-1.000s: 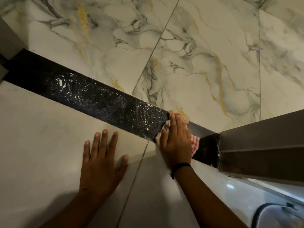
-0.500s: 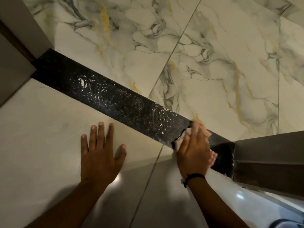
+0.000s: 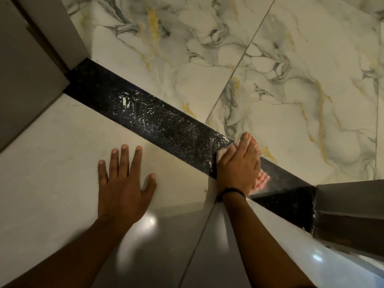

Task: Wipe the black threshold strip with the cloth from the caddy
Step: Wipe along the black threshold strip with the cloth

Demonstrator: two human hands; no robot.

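A black threshold strip [image 3: 158, 123] runs diagonally across the floor from upper left to lower right, flecked with white specks along its middle. My right hand [image 3: 239, 165] lies flat on a red-and-white checked cloth [image 3: 262, 180], pressing it onto the strip's right part; most of the cloth is hidden under the palm. My left hand [image 3: 124, 183] rests flat with fingers spread on the plain pale tile just below the strip, holding nothing. The caddy is not in view.
Marble-patterned tiles [image 3: 291, 69] with grey and gold veins lie beyond the strip. A grey door frame [image 3: 31, 59] stands at the strip's upper-left end and another grey frame post [image 3: 349, 213] at its lower-right end. Plain glossy tile [image 3: 52, 173] is on my side.
The view has shifted, so the strip sits further right and lower. My right hand stays on the cloth at about the same place on the strip. The left hand stays planted on the tile.
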